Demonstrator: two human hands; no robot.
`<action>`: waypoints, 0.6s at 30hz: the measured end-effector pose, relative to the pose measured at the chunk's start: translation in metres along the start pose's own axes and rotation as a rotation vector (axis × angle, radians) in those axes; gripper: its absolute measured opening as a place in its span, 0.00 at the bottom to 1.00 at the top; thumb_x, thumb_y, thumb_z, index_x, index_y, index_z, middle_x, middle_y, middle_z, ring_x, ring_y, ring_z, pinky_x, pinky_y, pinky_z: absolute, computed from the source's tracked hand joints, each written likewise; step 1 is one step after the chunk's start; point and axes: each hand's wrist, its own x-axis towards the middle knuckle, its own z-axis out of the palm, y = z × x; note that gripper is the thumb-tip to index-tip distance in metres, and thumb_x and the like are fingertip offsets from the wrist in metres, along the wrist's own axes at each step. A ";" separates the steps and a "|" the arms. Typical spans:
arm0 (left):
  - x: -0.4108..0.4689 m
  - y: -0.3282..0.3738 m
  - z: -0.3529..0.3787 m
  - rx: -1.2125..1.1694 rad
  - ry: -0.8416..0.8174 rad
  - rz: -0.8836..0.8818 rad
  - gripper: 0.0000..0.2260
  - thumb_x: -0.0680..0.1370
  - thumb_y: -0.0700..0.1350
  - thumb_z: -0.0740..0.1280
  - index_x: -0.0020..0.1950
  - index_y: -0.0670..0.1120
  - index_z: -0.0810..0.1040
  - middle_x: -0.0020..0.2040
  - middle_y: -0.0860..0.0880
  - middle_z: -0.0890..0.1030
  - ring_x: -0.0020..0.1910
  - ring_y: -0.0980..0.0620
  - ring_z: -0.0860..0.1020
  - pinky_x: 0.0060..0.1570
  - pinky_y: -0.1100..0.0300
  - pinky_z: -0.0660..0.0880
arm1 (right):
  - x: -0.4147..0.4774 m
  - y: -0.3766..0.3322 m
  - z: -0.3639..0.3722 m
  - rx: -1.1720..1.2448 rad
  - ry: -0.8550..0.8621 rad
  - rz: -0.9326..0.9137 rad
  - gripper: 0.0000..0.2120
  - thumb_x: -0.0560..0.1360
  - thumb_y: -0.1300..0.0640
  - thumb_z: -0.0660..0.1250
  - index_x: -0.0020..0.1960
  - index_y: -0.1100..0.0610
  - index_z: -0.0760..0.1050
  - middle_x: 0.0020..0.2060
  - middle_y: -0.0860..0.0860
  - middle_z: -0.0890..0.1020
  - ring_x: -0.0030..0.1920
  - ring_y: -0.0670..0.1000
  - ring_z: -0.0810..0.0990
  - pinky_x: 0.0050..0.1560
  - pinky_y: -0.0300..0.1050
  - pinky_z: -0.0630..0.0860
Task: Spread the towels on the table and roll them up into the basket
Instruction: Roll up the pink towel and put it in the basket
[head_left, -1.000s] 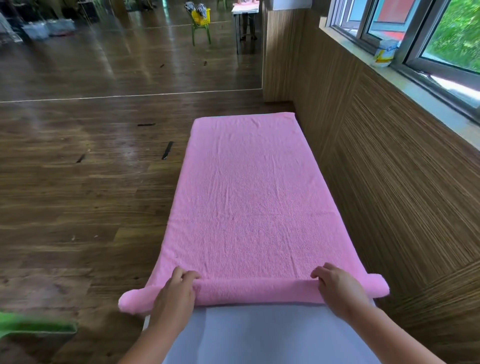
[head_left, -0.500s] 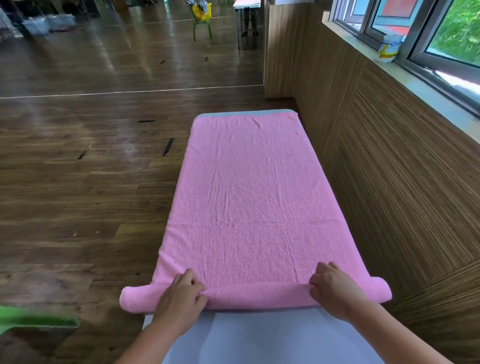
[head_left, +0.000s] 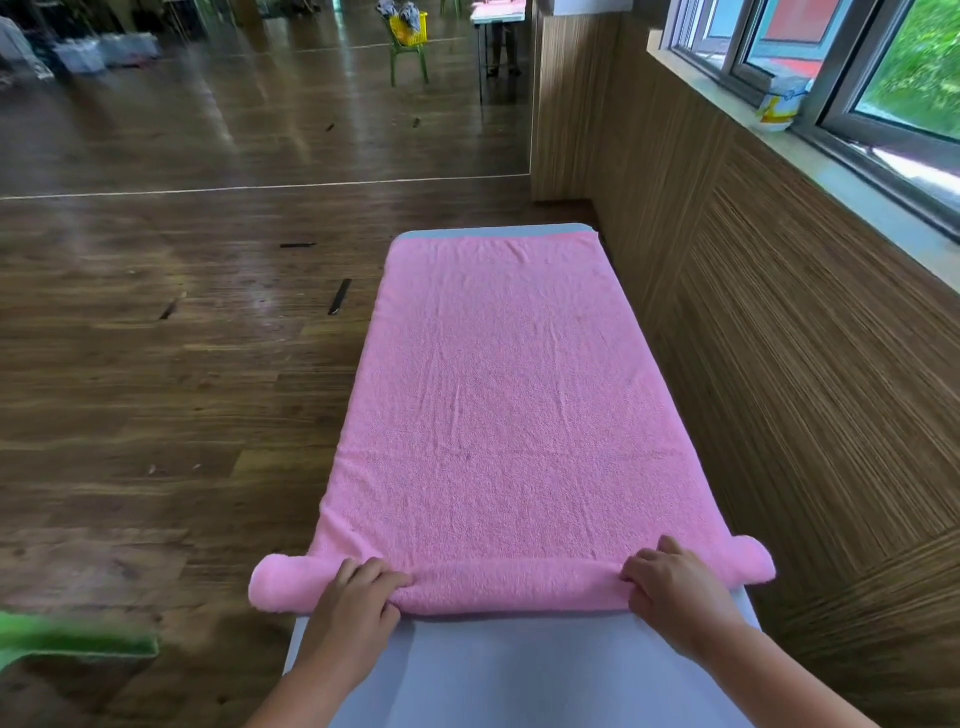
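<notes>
Wood-plank floor (head_left: 156, 364) left of the tabletop, wood-panel wall (head_left: 779, 364) just beside its right edge. Grey smooth tabletop (head_left: 519, 670), long and narrow, runs away from the camera.

Pink terry towel (head_left: 498, 415) lies flat along the tabletop and covers nearly all of it. A thin grey strip shows at the tabletop's far end, and a bare patch at the near end. The towel's near edge is wound into a thin roll (head_left: 509, 587) lying across the tabletop.

Left hand (head_left: 353, 608) sits on the roll toward the tabletop's left edge, fingers curled over it and gripping the cloth. Right hand (head_left: 675, 597) does the same toward the right edge. Neither hand is flat.

Step, as judged: early rolling, most of the towel not yet wound.

Risks:
- Both roll ends stick out past the tabletop's sides and look fatter than the middle. Unsupported ends could sag and the roll could go uneven.
- One hand pushing ahead of the other would skew the roll toward the wall or off the floor side.
- On a smooth tabletop the towel may slide forward instead of winding, leaving the core loose.
- Light creases in the flat part would get rolled in.

Yellow plastic basket (head_left: 410, 26) sits on a green chair well beyond the tabletop's far end. Cannot tell if it is the target. Blurred green object (head_left: 78, 639) lies left of the tabletop's near end, and I can't identify it.
</notes>
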 end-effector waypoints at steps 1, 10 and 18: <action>0.001 0.000 -0.001 0.003 0.004 0.007 0.12 0.72 0.46 0.61 0.47 0.60 0.81 0.45 0.65 0.74 0.46 0.59 0.68 0.46 0.57 0.75 | 0.000 0.001 -0.004 -0.002 -0.027 -0.002 0.08 0.73 0.51 0.64 0.49 0.49 0.81 0.43 0.42 0.82 0.46 0.47 0.68 0.40 0.43 0.67; -0.008 -0.006 -0.008 0.137 -0.143 0.091 0.14 0.66 0.56 0.62 0.51 0.61 0.73 0.50 0.65 0.71 0.51 0.60 0.68 0.47 0.61 0.70 | 0.007 0.001 -0.013 0.077 -0.166 0.020 0.12 0.77 0.49 0.60 0.52 0.48 0.81 0.48 0.44 0.74 0.44 0.47 0.76 0.34 0.39 0.65; 0.018 0.002 -0.018 0.148 0.032 0.053 0.05 0.71 0.51 0.60 0.37 0.54 0.74 0.39 0.59 0.68 0.43 0.53 0.69 0.40 0.57 0.66 | 0.020 -0.003 -0.027 0.076 -0.143 0.131 0.12 0.78 0.51 0.57 0.46 0.48 0.79 0.47 0.47 0.76 0.46 0.50 0.77 0.35 0.44 0.67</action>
